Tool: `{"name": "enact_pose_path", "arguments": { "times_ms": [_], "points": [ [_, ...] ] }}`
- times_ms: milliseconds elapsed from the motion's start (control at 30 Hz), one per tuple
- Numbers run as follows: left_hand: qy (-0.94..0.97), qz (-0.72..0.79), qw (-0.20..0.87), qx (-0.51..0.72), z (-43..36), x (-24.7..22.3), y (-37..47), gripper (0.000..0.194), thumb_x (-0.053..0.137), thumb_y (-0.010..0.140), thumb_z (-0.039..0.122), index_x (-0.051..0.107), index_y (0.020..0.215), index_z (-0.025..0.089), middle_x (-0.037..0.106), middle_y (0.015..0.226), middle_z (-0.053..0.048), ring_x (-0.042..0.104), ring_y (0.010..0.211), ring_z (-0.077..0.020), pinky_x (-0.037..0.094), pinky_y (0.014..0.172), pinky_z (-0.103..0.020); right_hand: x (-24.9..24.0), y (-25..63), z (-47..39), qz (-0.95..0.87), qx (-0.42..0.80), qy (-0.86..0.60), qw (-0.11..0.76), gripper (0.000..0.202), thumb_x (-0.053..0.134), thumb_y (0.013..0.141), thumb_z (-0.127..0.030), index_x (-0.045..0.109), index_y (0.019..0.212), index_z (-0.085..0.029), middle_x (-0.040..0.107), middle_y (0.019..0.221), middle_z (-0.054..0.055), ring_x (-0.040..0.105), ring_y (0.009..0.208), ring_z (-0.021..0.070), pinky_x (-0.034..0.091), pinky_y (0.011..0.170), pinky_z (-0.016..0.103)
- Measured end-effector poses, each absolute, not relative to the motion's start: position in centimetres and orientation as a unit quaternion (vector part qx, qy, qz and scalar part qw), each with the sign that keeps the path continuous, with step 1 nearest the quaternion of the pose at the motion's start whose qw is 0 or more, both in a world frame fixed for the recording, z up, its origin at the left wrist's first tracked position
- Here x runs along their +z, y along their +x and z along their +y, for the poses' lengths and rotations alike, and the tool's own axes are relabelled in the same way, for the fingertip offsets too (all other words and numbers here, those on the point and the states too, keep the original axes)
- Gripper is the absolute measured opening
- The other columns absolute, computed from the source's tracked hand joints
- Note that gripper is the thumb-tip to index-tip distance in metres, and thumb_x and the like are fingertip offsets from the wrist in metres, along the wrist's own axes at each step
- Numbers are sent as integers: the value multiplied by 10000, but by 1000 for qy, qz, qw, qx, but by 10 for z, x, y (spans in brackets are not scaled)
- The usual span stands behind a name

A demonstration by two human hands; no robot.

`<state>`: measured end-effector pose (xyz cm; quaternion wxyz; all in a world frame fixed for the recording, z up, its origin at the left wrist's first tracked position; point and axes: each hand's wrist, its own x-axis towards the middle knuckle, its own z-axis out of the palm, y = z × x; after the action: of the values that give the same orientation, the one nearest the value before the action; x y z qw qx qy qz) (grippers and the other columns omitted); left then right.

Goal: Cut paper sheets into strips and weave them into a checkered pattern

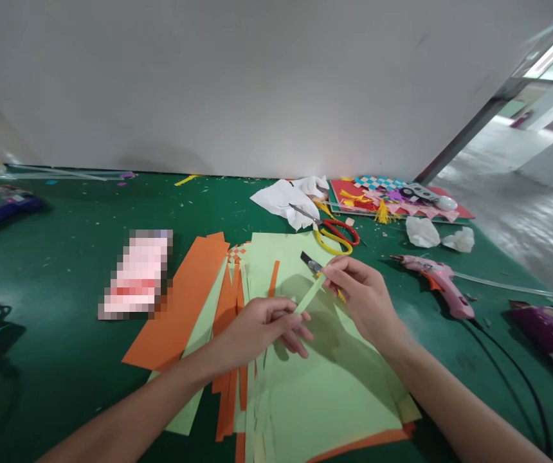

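Note:
A short light green paper strip (pixel 310 294) is held up slantwise between my two hands. My left hand (pixel 276 325) pinches its lower end between thumb and forefinger, the other fingers loosely spread. With fingertips at its upper end, my right hand (pixel 361 292) also holds a utility knife (pixel 312 262), its dark blade pointing up and left. Most of the knife's handle is hidden by the hand. Below both hands lie light green paper sheets (pixel 334 386). A narrow orange strip (pixel 274 278) rests on them, and several orange strips (pixel 228 321) lie beside my left forearm.
Red and yellow scissors (pixel 337 235) lie beyond the sheets, by crumpled white paper (pixel 289 199). To the right are a pink glue gun (pixel 438 283) with a cord and a purple tool (pixel 549 334). An orange sheet (pixel 180 302) and blurred pink object (pixel 136 273) lie left.

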<state>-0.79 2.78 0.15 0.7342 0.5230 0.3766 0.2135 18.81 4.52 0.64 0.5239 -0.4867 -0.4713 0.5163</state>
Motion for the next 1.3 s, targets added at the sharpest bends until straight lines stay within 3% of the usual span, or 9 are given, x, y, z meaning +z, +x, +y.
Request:
{"name": "enact_pose_path", "arguments": {
  "times_ms": [1300],
  "points": [
    [548,366,730,181,27,3,-9,265,506,922,345,605,1075,154,707,1060,-116,714,761,-187,534,680,-297,8,189,48,-474,515,-489,521,208,683,785,-324,605,649,-187,534,682,-9,426,610,116,322,559,270]
  ]
}}
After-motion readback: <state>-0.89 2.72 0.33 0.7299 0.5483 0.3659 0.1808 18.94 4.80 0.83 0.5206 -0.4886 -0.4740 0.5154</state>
